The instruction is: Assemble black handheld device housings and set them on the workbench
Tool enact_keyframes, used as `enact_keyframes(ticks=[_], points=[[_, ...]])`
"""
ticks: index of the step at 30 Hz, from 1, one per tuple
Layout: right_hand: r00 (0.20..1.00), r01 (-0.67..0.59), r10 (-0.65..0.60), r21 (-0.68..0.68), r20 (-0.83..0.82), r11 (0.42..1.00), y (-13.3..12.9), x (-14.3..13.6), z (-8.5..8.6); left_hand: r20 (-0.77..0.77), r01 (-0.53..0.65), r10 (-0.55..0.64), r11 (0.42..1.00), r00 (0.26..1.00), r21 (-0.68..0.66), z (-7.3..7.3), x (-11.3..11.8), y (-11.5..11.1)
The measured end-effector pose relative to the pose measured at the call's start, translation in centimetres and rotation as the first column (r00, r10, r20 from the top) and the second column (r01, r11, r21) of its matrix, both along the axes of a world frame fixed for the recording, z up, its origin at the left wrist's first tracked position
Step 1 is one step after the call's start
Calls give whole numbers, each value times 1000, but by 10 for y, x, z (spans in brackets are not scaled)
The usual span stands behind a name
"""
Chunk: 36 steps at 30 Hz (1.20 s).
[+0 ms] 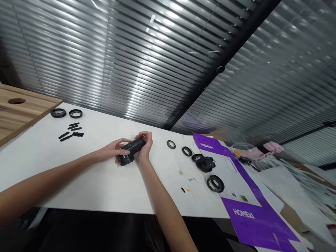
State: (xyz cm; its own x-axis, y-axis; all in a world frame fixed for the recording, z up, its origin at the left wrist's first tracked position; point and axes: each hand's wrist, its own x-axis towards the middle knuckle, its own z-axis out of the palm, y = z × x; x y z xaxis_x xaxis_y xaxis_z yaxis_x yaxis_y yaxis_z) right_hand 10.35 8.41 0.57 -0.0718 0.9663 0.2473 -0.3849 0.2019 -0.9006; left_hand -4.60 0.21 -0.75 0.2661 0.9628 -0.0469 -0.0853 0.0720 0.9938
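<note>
Both hands hold one black cylindrical part (135,146) above the white table (105,189). At its lower left end, the fingers and thumb of my left hand (117,149) wrap round it, near a wider ring-like section. My right hand (145,145) curls round the upper right end, its palm partly hidden by the part. The exact kind of the part cannot be made out. Nearest on the right lies a flat black ring (171,141) with a notched inner edge. To the left are several thin black strips (72,133).
Two black rings (76,110) lie at the far left, by a wooden board (26,105) with a hole. More black rings (215,180) and a dark curved piece (206,164) are at right, by a purple and white box sheet (249,210). Metallic blinds (131,70) rise behind.
</note>
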Motion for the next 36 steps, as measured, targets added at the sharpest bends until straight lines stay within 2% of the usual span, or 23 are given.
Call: enact_keyframes(ticks=[3, 6, 9, 12, 17, 25, 29, 32, 36], points=[[993, 36, -42, 59, 107, 998, 6, 4, 1, 26, -62, 62, 998, 998, -14, 2, 0, 0], [978, 18, -38, 99, 203, 995, 12, 7, -3, 96, -102, 104, 994, 990, -33, 5, 0, 0], [966, -87, 76, 37, 246, 995, 16, 9, -8, 163, -190, 194, 981, 967, -40, 5, 2, 2], [942, -199, 211, -72, 260, 977, 18, 8, -10, 167, -266, 269, 963, 948, -42, 4, 3, 3], [944, -177, 206, -132, 258, 975, 18, 8, -5, 135, -252, 254, 967, 958, -35, 3, 4, 4], [977, -62, 95, -174, 192, 983, 22, 9, -3, 140, -242, 246, 969, 959, -47, -1, 4, 6], [989, -32, 65, -236, 132, 971, 27, 13, -3, 209, -240, 253, 967, 945, -87, 1, 3, 6], [997, -44, 62, -284, 53, 958, 32, 17, -3, 305, -247, 283, 957, 909, -153, 2, 2, 9], [995, -86, 70, -276, -67, 957, 36, 19, -4, 374, -260, 365, 917, 853, -301, 3, -2, 13]])
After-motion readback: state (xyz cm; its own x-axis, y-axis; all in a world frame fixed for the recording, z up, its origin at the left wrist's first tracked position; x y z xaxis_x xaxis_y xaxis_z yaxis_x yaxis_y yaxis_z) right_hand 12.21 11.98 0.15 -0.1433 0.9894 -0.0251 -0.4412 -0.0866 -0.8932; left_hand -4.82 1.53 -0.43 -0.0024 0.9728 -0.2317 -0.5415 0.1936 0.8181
